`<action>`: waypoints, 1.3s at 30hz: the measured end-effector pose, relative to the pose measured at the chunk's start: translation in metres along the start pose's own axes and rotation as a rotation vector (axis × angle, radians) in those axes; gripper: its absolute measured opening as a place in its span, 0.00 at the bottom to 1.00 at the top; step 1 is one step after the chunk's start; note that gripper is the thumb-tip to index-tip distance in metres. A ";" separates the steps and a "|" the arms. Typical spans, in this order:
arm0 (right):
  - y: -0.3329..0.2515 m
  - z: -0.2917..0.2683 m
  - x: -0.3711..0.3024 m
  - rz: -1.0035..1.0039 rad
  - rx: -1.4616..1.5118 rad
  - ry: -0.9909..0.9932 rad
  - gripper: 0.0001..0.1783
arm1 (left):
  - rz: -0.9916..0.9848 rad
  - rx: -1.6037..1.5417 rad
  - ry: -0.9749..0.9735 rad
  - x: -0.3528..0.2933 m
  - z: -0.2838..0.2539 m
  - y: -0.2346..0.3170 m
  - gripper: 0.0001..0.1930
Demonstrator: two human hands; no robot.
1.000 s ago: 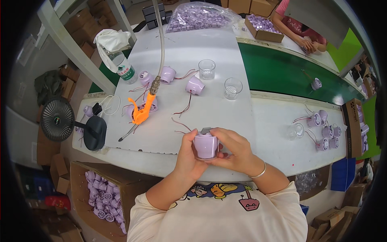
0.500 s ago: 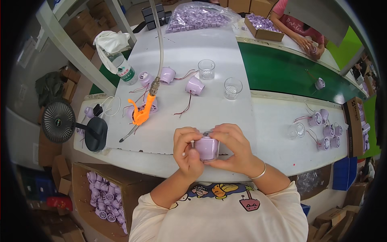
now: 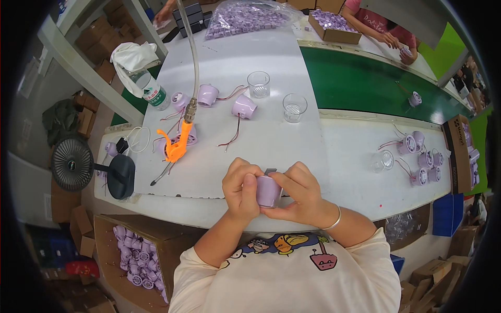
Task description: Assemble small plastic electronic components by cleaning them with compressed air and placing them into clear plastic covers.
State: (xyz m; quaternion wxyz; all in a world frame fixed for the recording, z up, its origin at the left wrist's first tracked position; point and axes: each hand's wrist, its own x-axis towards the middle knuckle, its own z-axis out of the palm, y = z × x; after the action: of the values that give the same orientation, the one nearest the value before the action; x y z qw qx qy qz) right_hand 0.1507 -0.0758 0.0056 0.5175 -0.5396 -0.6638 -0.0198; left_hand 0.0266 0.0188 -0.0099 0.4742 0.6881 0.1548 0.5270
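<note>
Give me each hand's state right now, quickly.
Left hand: closed, fingers curled beside the lilac cup-shaped part; anything inside its grip is hidden.
Right hand: closed, holding that part.

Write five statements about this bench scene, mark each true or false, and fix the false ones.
1. The left hand and right hand are both on one lilac cup-shaped part. True.
2. The right hand is gripping the orange spray gun. False: that hand is on the lilac cup-shaped part; the orange spray gun is in neither hand.
3. Two clear glasses are on the white table beyond the hands. True.
4. The black fan stands on the person's right. False: the black fan is on the left.
5. The open carton at lower left contains many lilac parts. True.
</note>
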 end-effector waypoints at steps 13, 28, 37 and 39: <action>0.061 -0.042 0.027 0.617 0.184 -0.053 0.36 | 0.296 0.517 0.228 0.035 -0.022 -0.008 0.30; 0.211 -0.064 0.052 0.576 -0.767 0.332 0.41 | 0.105 0.915 0.510 0.047 -0.187 -0.003 0.09; 0.163 -0.003 0.093 0.537 0.075 -0.195 0.30 | 0.004 1.008 0.788 0.059 -0.254 -0.031 0.11; 0.154 0.008 0.083 0.540 0.077 -0.216 0.29 | -0.084 1.009 0.807 0.058 -0.231 -0.032 0.15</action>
State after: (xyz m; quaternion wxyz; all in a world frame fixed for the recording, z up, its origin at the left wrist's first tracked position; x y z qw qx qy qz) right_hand 0.2685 0.0507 -0.0207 0.4503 -0.6757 -0.5479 0.2013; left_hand -0.1426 0.1893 -0.0040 0.0172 0.5677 0.5763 0.5877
